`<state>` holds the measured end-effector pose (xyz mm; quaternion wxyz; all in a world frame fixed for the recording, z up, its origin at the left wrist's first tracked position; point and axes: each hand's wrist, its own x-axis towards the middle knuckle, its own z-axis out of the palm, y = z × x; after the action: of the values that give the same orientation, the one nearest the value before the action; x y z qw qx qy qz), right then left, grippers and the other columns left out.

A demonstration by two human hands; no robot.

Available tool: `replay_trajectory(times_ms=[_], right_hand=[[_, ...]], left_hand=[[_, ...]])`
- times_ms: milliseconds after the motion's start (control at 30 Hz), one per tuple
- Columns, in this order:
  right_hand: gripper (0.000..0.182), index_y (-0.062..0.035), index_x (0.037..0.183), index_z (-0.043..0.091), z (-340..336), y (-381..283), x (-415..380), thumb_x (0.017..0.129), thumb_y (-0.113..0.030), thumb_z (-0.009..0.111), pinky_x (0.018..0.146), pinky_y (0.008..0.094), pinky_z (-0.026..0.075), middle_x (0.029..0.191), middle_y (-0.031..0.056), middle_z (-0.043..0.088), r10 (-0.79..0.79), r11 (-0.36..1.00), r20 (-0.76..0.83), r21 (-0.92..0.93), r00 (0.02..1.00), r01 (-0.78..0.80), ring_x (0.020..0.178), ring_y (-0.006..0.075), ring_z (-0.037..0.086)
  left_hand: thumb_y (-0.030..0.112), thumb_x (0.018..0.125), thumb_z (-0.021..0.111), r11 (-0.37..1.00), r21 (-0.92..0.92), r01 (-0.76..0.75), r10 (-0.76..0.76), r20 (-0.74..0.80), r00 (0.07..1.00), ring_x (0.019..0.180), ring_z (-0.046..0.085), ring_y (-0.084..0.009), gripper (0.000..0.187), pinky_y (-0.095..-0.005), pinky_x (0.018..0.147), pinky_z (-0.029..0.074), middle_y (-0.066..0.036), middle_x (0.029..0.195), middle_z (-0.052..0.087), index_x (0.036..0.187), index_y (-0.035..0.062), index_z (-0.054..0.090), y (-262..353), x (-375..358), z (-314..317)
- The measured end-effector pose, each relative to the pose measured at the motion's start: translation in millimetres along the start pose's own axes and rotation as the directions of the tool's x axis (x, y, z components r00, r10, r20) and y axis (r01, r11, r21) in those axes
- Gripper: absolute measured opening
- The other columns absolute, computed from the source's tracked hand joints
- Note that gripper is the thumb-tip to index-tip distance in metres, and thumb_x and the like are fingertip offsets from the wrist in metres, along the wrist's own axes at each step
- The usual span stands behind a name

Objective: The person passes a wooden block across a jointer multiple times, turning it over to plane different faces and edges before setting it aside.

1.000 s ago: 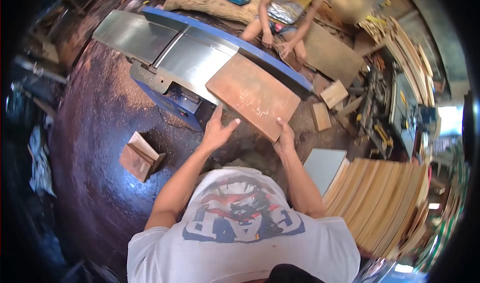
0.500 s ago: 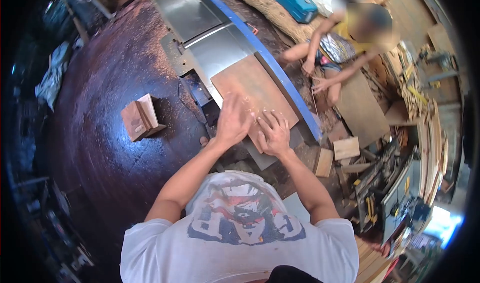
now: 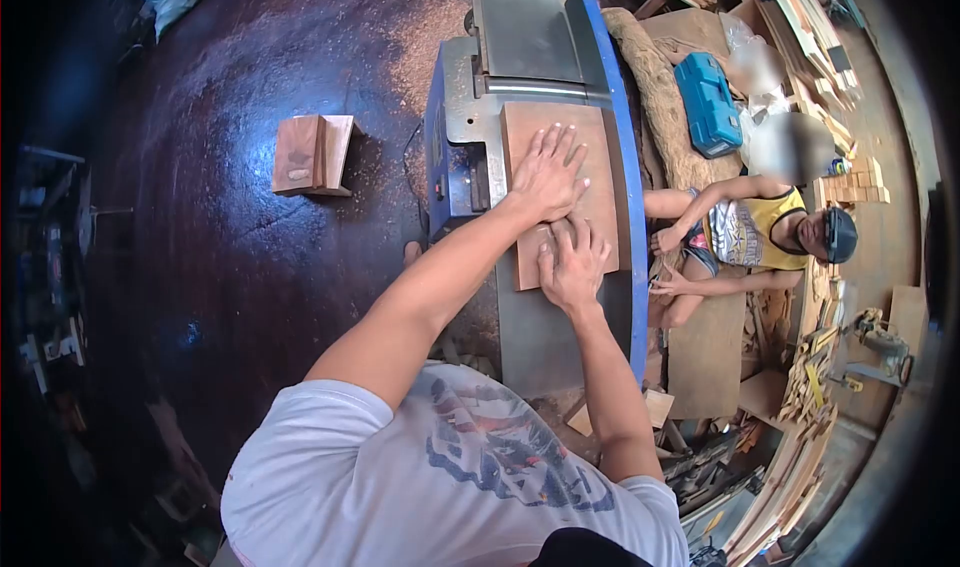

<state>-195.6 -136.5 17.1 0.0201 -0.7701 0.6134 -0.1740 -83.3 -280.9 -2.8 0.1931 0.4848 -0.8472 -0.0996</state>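
Observation:
A flat wooden board (image 3: 595,132) lies on the metal bed of a blue-sided planing machine (image 3: 532,27), beside its long blue fence (image 3: 625,167). My left hand (image 3: 548,179) rests on the upper middle of the board, fingers spread. Just below it, my right hand (image 3: 577,267) presses on the lower part of the board with its fingers apart. The two hands almost touch. Neither is wrapped round anything. The slot across the bed lies just beyond the board's far edge.
A co-worker (image 3: 740,229) sits right of the machine, hands near the fence. Behind are a log (image 3: 655,102), a teal case (image 3: 708,105) and wood scraps. Stacked wood blocks (image 3: 312,155) stand on the shavings-strewn floor at left.
The view has turned, so the machine now runs nearly upright in the picture. The board and both hands are closer to the slot. My left hand's fingers now show clearly, spread on the board.

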Motion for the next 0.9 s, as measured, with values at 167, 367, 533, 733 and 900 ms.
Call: replay_trajectory(times_ms=[167, 367, 533, 733, 900], right_hand=[[0.036, -0.0067, 0.119, 0.073, 3.0, 21.7, 34.8, 0.088, -0.024, 0.069, 0.116, 0.0627, 0.034, 0.136, 0.0191, 0.057, -0.148, 0.985, -0.052, 0.087, 0.988, 0.152, 0.135, 0.0449, 0.047], [0.032, -0.0060, 0.116, 0.075, 10.2, 28.3, 63.8, 0.085, -0.010, 0.069, 0.108, 0.0551, 0.044, 0.126, 0.0184, 0.062, -0.159, 0.966, -0.126, 0.183, 0.979, 0.181, 0.128, 0.0444, 0.053], [0.033, -0.0070, 0.113, 0.076, 16.2, 31.1, 76.0, 0.081, -0.009, 0.070, 0.107, 0.0566, 0.045, 0.125, 0.0176, 0.062, -0.143, 0.965, -0.121, 0.202, 0.982, 0.165, 0.127, 0.0443, 0.054], [0.033, -0.0085, 0.112, 0.076, 20.4, 32.6, 84.2, 0.080, -0.010, 0.071, 0.107, 0.0584, 0.046, 0.125, 0.0175, 0.061, -0.135, 0.962, -0.142, 0.217, 0.981, 0.164, 0.127, 0.0450, 0.054], [0.032, -0.0089, 0.110, 0.076, 24.7, 32.4, 94.0, 0.079, -0.011, 0.072, 0.109, 0.0587, 0.045, 0.124, 0.0173, 0.061, -0.121, 0.962, -0.148, 0.228, 0.982, 0.153, 0.126, 0.0445, 0.054]], left_hand=[[0.049, 0.106, 0.044, 0.998, 0.049, 0.032, -0.034, 0.058, 0.998, 0.158, 0.024, -0.0434, 0.069, -0.0573, 0.129, 0.018, -0.024, 0.170, 0.028, 0.160, 0.0057, 0.042, -14.9, 22.1, -2.0], [0.050, 0.106, 0.043, 0.995, 0.093, 0.030, -0.036, 0.067, 0.997, 0.158, 0.023, -0.0430, 0.070, -0.0579, 0.129, 0.017, -0.024, 0.170, 0.028, 0.161, 0.0067, 0.039, -28.6, 42.6, -0.7], [0.051, 0.107, 0.041, 0.993, 0.112, 0.031, -0.041, 0.088, 0.995, 0.159, 0.022, -0.0426, 0.071, -0.0577, 0.129, 0.016, -0.023, 0.171, 0.026, 0.162, 0.0068, 0.038, -36.9, 51.7, -5.2], [0.053, 0.107, 0.040, 0.992, 0.123, 0.027, -0.040, 0.111, 0.993, 0.160, 0.019, -0.0422, 0.073, -0.0575, 0.130, 0.015, -0.023, 0.171, 0.025, 0.163, 0.0067, 0.036, -40.8, 59.0, -4.8], [0.054, 0.107, 0.040, 0.992, 0.126, 0.024, -0.038, 0.115, 0.993, 0.160, 0.018, -0.0421, 0.074, -0.0575, 0.130, 0.014, -0.022, 0.171, 0.024, 0.163, 0.0071, 0.036, -49.1, 66.9, -4.6]])
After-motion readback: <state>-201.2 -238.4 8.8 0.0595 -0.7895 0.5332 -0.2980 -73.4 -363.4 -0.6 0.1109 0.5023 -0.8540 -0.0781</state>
